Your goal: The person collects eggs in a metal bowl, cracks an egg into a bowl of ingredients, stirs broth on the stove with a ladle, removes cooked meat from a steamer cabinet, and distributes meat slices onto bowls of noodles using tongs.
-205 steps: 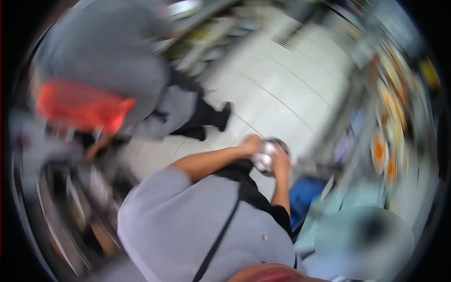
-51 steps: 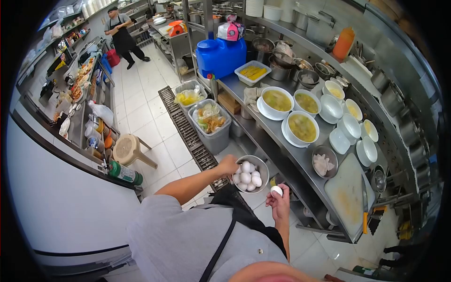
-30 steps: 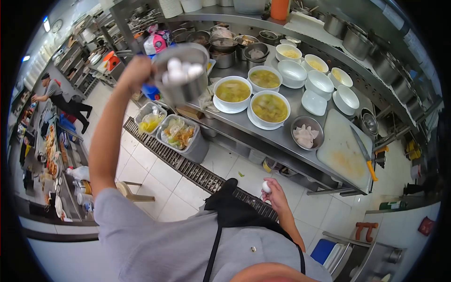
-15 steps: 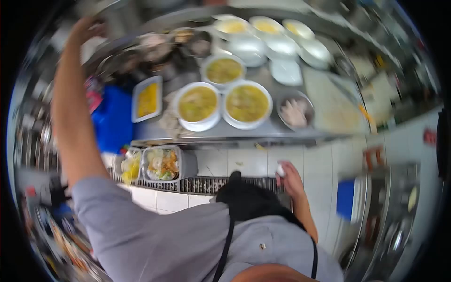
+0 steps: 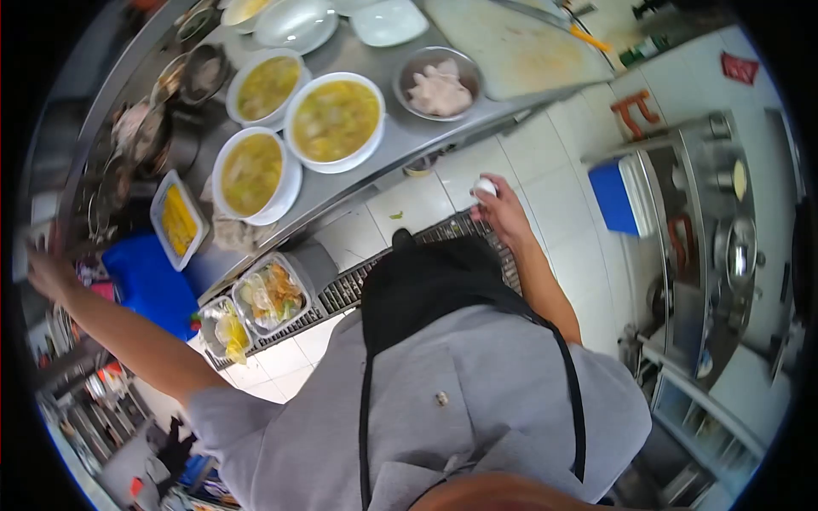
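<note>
Out over the floor tiles, the fingers of my right hand [image 5: 508, 216] are closed around a small white egg [image 5: 485, 185]. My left hand [image 5: 51, 272] reaches far out to the left, at the edge of the view beyond the blue container [image 5: 149, 284]. Blur hides its fingers and whatever they may touch. On the steel counter between my hands stand a front soup bowl [image 5: 252, 175], a right soup bowl [image 5: 336, 121] and a back soup bowl [image 5: 268, 88], all white with yellow-green soup. A metal bowl [image 5: 437, 83] holds pale pieces that look like raw meat.
A white tray of yellow strips [image 5: 178, 223] lies left of the soups, by a crumpled cloth [image 5: 235, 232]. Below the counter edge are bins of food scraps [image 5: 271, 294]. A cutting board [image 5: 520, 47] is at the back right. Steel shelving [image 5: 682, 238] stands to the right.
The view has turned, so the counter now slants up to the right. My left arm has swung lower and outward in the view. My right hand still holds the egg.
</note>
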`<state>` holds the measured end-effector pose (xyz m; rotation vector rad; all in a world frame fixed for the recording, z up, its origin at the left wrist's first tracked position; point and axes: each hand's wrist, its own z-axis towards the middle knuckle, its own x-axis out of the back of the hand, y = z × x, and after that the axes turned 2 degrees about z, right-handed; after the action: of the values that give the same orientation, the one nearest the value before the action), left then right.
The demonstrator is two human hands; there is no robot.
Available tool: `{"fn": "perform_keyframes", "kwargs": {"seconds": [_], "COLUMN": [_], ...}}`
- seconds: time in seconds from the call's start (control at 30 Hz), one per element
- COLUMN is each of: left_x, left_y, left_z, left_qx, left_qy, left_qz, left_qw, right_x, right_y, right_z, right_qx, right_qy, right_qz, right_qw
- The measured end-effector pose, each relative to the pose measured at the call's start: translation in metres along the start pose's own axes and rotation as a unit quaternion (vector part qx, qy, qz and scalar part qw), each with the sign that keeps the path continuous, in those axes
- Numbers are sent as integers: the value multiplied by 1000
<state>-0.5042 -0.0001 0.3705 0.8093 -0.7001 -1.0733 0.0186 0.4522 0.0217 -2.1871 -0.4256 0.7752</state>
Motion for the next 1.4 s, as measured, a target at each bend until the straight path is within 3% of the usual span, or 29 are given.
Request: {"fn": "perform_keyframes", "kwargs": {"seconds": [0.03,0.17,0.2,0.33,0.37,0.4,0.43,0.5,0.63,0.7,0.73,0.77,0.8,0.83,0.9,0.93,1.0,1.03,1.1,1.33,1.4], "left_x": [-15,-25,-42,-70,-80,-91,-102,-125,-168,-192,-204,-218,-235,-257,-301,-324,-358,-366,-377,-380,-386], "left_y": [14,-6,-1,-19,-11,-1,12,26,60,67,65,61,58,63,62,50,51,47,41,1,-11], "left_z": [-50,-185,-234,-363,-386,-406,-418,-429,-443,-453,-458,-460,-464,-471,-474,-480,-483,-478,-469,-454,-452], "left_qx": [-15,-39,-20,183,188,195,202,202,175,159,169,179,176,169,54,-85,-94,-93,-151,-107,-88], "left_qy": [-2,-22,-15,-109,-137,-160,-182,-208,-255,-285,-327,-368,-413,-436,-561,-536,-552,-548,-583,-579,-581], "left_qz": [20,75,73,45,60,76,75,63,43,41,30,19,2,-7,-18,-43,-111,-111,-77,-32,-72], "left_qw": [1000,996,997,976,971,965,959,955,950,944,929,912,894,884,826,839,821,824,795,808,806], "right_x": [5,38,46,56,58,62,66,72,78,69,64,53,43,32,8,-5,-30,-43,-66,-78,-75], "right_y": [-1,-19,-31,-98,-111,-118,-120,-127,-116,-119,-125,-132,-138,-142,-147,-150,-155,-152,-146,-137,-135], "right_z": [9,47,57,104,120,138,152,177,198,189,177,160,147,141,131,127,125,124,124,160,177], "right_qx": [24,102,120,283,423,545,540,597,550,459,460,340,185,181,27,20,34,34,153,192,208], "right_qy": [51,120,143,156,220,269,261,271,235,185,178,23,-133,-142,-241,-248,-172,-175,-106,-125,-172], "right_qz": [-60,12,35,-185,-284,-373,-370,-385,-438,-213,-217,-31,156,151,82,77,-172,-176,-162,-290,-313], "right_qw": [997,987,982,928,832,702,710,650,671,842,842,940,961,961,967,965,969,968,969,929,911]}}
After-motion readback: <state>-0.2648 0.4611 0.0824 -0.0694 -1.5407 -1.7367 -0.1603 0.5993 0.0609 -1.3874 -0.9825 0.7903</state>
